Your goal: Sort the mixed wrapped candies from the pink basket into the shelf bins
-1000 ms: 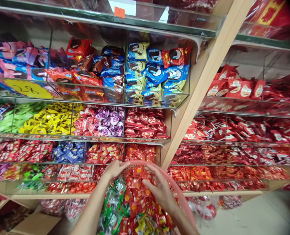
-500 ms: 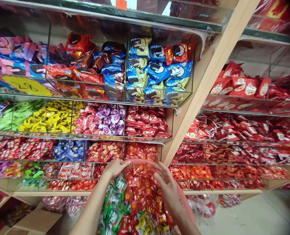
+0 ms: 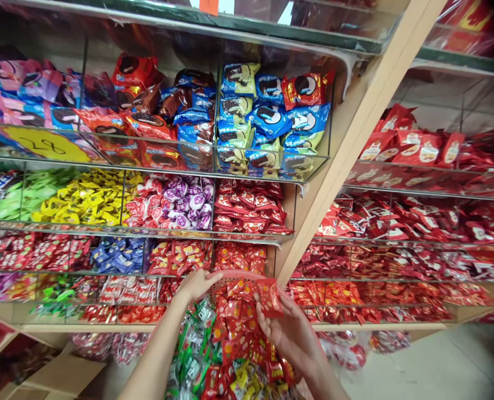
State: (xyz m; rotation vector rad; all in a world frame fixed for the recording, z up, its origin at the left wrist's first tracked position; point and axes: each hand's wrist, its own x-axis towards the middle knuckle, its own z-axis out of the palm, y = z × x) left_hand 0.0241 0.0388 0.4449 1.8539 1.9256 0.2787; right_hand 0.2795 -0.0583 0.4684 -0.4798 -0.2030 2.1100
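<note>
A pink basket at the bottom centre holds red packets, green-wrapped sweets and yellow-wrapped ones. My left hand grips the basket's far left rim, thumb along the edge. Over the basket's right side, my right hand holds a red packet with orange dots between thumb and fingers, palm turned partly up. The basket's far rim is close to the lowest shelf compartments.
Glass-fronted shelves of wrapped sweets rise ahead. A slanting wooden post divides them from more red packets at right. A yellow price sign hangs upper left. A cardboard box sits lower left.
My right hand has turned palm up and now holds a red packet above the basket. My left hand stays on the rim.
</note>
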